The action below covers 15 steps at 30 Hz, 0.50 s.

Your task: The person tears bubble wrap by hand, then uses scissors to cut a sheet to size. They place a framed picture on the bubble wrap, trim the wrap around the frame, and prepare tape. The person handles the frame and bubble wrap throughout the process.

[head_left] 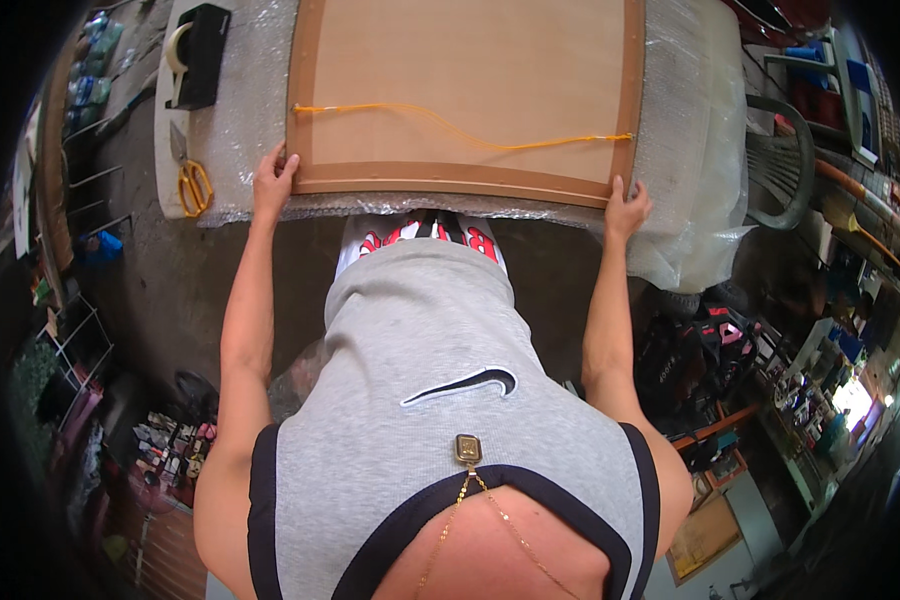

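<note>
A large picture frame [450,70] lies face down before me, with a tan back board and brown tape along its borders. An orange-yellow cord [440,122] hangs slack between fixings on its two sides. My left hand [274,180] grips the near left corner, thumb against the side. At the near right corner, my right hand [627,207] is closed on the edge, its fingers partly hidden. Under the frame, clear bubble wrap [240,130] covers the table and sticks out on both sides.
Left of the frame are a black tape dispenser [200,57] and yellow-handled scissors [192,182]. Plastic sheeting [705,230] drapes over the table's right end, beside a dark green plastic chair [785,165]. Cluttered shelves [820,400] stand at the right.
</note>
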### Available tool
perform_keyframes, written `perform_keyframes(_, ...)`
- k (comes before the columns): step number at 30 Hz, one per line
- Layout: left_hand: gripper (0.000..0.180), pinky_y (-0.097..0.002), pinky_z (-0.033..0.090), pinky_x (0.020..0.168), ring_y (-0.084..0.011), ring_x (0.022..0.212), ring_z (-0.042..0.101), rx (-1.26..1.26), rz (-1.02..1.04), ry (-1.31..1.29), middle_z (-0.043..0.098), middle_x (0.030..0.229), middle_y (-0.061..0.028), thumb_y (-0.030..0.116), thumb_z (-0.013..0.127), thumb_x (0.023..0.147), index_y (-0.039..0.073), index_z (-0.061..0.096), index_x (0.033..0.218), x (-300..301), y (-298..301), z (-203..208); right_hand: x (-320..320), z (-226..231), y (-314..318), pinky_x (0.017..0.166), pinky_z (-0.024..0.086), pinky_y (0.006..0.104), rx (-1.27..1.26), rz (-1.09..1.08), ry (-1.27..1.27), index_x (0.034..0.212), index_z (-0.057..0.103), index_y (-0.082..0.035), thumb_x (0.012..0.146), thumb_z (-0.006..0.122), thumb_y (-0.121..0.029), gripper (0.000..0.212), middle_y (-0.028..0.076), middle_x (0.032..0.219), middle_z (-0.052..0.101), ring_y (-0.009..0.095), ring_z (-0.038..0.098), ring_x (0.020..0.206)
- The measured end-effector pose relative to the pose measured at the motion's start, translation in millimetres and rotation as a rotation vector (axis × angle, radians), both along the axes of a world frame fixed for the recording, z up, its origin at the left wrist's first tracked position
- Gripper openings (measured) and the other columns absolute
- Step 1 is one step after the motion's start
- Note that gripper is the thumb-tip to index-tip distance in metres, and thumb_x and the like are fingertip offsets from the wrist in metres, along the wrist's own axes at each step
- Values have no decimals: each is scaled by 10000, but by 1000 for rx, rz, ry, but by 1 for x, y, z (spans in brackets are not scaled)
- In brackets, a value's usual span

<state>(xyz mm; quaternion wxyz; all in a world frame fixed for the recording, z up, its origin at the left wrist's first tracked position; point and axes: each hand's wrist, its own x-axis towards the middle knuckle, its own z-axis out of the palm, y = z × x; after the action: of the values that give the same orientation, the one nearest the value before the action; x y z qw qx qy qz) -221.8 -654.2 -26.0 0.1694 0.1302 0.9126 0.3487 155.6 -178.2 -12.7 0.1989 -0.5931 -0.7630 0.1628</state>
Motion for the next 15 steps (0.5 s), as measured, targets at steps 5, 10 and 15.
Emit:
perform_keyframes(5, 446, -393, 431, 862, -270, 949, 528, -216, -170, 288, 518, 1005, -91, 304, 649, 843, 221, 564, 1272, 40, -53, 13, 23, 1, -89, 834, 433, 409, 24, -309, -106, 979, 531, 21, 784, 714, -409, 506, 182, 1029, 548, 316, 529, 961)
perform_keyframes(10, 688, -442, 401, 907, -286, 1064, 476, -542, -231, 400, 450, 1141, -98, 376, 696, 777, 331, 398, 1396, 62, -81, 22, 30, -11, -113, 538, 449, 325, -675, -652, 487, 914, 561, -8, 847, 591, -550, 547, 90, 787, 603, 193, 603, 659)
perform_keyframes(15, 584, -429, 401, 900, -274, 1030, 497, -516, -142, 402, 482, 1108, -85, 320, 717, 757, 296, 510, 1303, 62, -78, 26, 34, -16, -88, 435, 378, 264, -623, -670, 674, 843, 574, -26, 893, 540, -511, 488, 65, 704, 589, 158, 577, 548)
